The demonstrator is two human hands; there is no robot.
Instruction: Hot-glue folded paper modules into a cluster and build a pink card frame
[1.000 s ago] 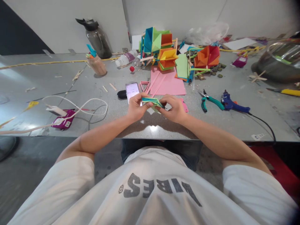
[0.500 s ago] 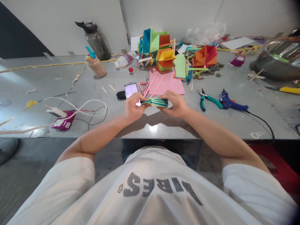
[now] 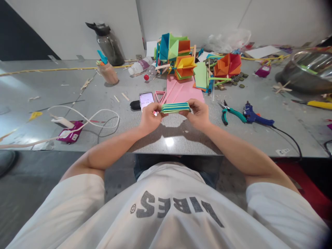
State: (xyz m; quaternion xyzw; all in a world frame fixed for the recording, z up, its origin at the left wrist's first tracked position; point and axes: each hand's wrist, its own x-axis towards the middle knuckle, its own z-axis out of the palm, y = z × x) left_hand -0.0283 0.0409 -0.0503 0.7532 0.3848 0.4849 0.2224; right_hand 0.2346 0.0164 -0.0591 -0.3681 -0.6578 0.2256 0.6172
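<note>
Between my two hands is a stack of green, blue and yellowish paper strips [image 3: 175, 108], held level above the near part of the table. My left hand [image 3: 151, 117] pinches its left end, and my right hand [image 3: 198, 113] grips the right end, thumb and fingers closed on it. Just behind my left hand lies a phone [image 3: 146, 98] with a lit screen, partly covered by that hand. A pink paper triangle [image 3: 160, 96] and a pink sheet [image 3: 185, 88] lie beyond the stack.
Folded coloured paper shapes [image 3: 178, 57] stand at the back. To the right lie pliers [image 3: 233, 113], a blue glue gun [image 3: 256, 116], a yellow-handled cutter [image 3: 319, 103] and a metal pot [image 3: 306, 76]. A white cable [image 3: 103, 112], stick holder [image 3: 108, 73] and dark bottle [image 3: 110, 46] are left.
The paper stack has moved slightly up and right with both hands. Its strips, bent and fanned before, now lie straighter and more even.
</note>
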